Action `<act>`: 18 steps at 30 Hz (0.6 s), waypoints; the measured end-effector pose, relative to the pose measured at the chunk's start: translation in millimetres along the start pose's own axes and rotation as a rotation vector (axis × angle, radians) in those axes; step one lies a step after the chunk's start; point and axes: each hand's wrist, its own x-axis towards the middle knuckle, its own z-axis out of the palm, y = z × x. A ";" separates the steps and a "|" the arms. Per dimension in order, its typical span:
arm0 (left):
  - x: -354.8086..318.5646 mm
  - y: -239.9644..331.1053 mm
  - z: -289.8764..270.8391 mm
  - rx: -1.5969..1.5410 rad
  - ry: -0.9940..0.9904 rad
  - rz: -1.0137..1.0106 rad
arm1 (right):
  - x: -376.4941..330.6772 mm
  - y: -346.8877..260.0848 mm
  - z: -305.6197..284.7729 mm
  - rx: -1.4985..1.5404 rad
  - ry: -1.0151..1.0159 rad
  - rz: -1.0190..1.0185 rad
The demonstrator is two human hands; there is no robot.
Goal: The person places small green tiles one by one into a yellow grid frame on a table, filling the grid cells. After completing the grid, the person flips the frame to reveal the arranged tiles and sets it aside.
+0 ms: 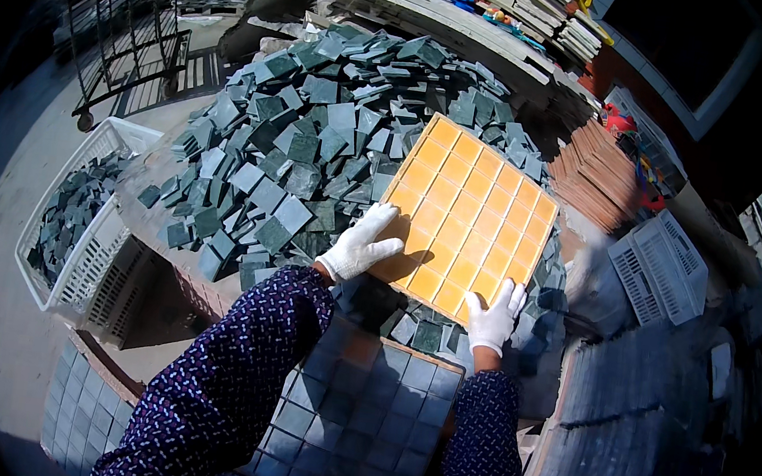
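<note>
An orange plastic grid tray with square cells lies tilted on a big heap of dark green-grey square tiles. My left hand, in a white glove, grips the tray's near left edge. My right hand, also gloved, holds the tray's near right corner. Below my hands, close to me, lies a filled sheet of grey-blue tiles set in a grid. Dark blue patterned sleeves cover both forearms.
A white plastic basket with loose tiles stands at the left, another tile sheet below it. Stacked reddish-brown sheets and white crates sit at the right. A cluttered shelf runs along the back; a wheeled metal rack is far left.
</note>
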 end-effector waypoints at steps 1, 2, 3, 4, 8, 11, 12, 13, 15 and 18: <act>-8.1 -8.5 -9.0 -0.105 0.011 -0.026 | -14.1 -32.1 -13.7 0.093 0.008 -0.176; -12.4 -13.0 -14.7 -0.217 0.023 -0.038 | -23.5 -59.7 -29.5 0.180 0.030 -0.352; -12.8 -7.9 -11.1 -0.217 0.041 -0.006 | -35.5 -65.0 -29.3 0.248 -0.194 -0.407; -14.8 -3.9 -10.7 -0.225 0.060 0.008 | -45.3 -71.1 -28.5 0.268 -0.295 -0.421; -66.1 13.8 -31.2 -0.368 0.147 -0.102 | -69.0 -97.0 -22.4 0.373 -0.474 -0.287; -128.7 29.4 -59.6 -0.173 0.120 -0.071 | -67.1 -93.6 -11.9 0.569 -0.575 -0.192; -153.0 29.9 -67.9 -0.123 0.122 -0.090 | -68.6 -96.7 -14.5 0.654 -0.528 -0.203; -174.4 33.9 -70.8 -0.214 0.151 -0.137 | -69.8 -96.0 -18.7 0.690 -0.509 -0.196; -218.3 31.2 -77.9 -0.271 0.195 -0.224 | -75.6 -90.2 -21.7 0.771 -0.541 -0.089; -265.6 52.5 -80.4 -0.404 0.281 -0.455 | -78.8 -85.2 -25.6 1.002 -0.687 0.290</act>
